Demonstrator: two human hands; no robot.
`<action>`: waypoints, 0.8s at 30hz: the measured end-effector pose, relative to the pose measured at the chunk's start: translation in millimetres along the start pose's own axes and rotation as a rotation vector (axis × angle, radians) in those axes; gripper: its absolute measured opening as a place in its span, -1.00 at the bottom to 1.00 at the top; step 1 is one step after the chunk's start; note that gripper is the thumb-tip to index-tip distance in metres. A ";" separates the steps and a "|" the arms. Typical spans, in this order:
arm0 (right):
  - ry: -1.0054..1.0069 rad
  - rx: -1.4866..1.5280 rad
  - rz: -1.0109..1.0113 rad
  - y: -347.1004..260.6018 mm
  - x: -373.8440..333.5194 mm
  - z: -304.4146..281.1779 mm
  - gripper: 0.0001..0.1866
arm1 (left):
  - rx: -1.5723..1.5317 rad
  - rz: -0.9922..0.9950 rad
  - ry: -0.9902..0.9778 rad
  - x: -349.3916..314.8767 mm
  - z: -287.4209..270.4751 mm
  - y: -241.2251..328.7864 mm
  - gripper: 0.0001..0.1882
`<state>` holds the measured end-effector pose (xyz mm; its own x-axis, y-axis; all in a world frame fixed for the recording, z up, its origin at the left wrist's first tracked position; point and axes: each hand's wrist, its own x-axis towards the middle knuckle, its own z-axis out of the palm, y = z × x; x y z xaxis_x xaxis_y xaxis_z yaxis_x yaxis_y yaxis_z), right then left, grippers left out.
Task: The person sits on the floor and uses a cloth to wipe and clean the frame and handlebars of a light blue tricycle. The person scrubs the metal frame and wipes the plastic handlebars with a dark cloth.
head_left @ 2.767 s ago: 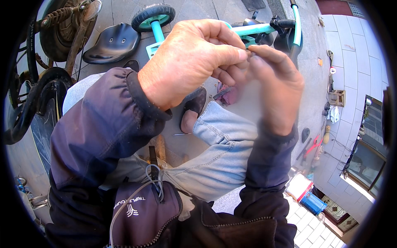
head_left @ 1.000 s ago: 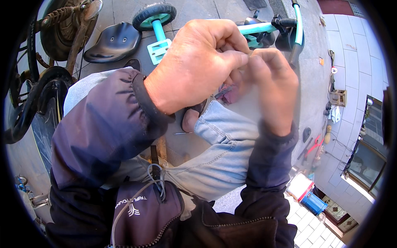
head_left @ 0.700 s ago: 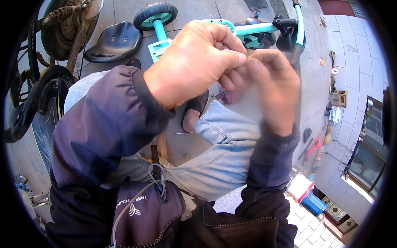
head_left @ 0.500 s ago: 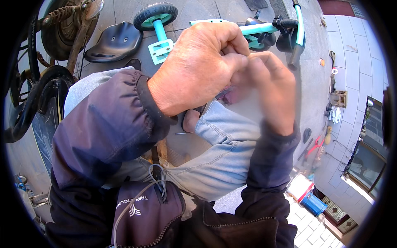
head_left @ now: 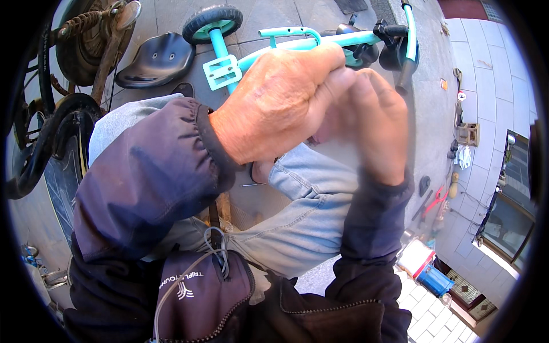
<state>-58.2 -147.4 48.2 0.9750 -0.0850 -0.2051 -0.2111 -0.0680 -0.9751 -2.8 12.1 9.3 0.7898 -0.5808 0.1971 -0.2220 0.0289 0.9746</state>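
My left hand (head_left: 277, 106) is raised in front of me with its fingers closed in a pinch. Opposite it, my right hand (head_left: 382, 128) has its fingers bent and closed, partly smeared, with its tips beside those of the left. Whatever they pinch is too small or hidden to make out. Beyond them on the ground lies a turquoise child's tricycle frame (head_left: 346, 39) with a black-tyred wheel (head_left: 212, 25). A black moulded seat (head_left: 157, 60) with two bolt holes rests to its left.
A rusty, dark vehicle frame (head_left: 74, 108) stands close on the left. Along the right wall (head_left: 486, 63) are red-handled pliers (head_left: 438, 198), a small wooden box (head_left: 468, 135) and a blue and white container (head_left: 420, 266). A thin metal rod (head_left: 253, 184) lies near my foot.
My left hand has dipped slightly and its fingers have shifted, uncovering more of the turquoise frame. My right hand stays in nearly the same place.
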 end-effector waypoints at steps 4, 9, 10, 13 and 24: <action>0.008 -0.003 0.011 -0.3 0.1 0.8 -0.67 | 0.003 -0.030 -0.004 -0.3 0.3 1.5 -0.76; 0.005 0.026 -0.017 1.0 0.6 3.4 -0.67 | 0.077 0.096 0.087 0.0 6.1 -3.8 -0.73; 0.006 0.030 -0.023 1.4 0.6 4.0 -0.67 | 0.078 0.098 0.097 0.1 7.3 -5.2 -0.73; 0.008 0.043 -0.042 2.3 0.6 5.2 -0.68 | 0.037 0.130 0.138 1.2 11.3 -7.4 -0.73; 0.088 -0.313 -0.252 4.3 -1.6 9.1 -0.87 | -0.605 -0.334 -0.059 2.6 3.8 -1.9 -0.70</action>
<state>-60.0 -138.5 43.6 0.9921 -0.1110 0.0579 0.0093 -0.3957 -0.9183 -2.5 7.4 7.6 0.7237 -0.6807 -0.1133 0.3994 0.2793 0.8732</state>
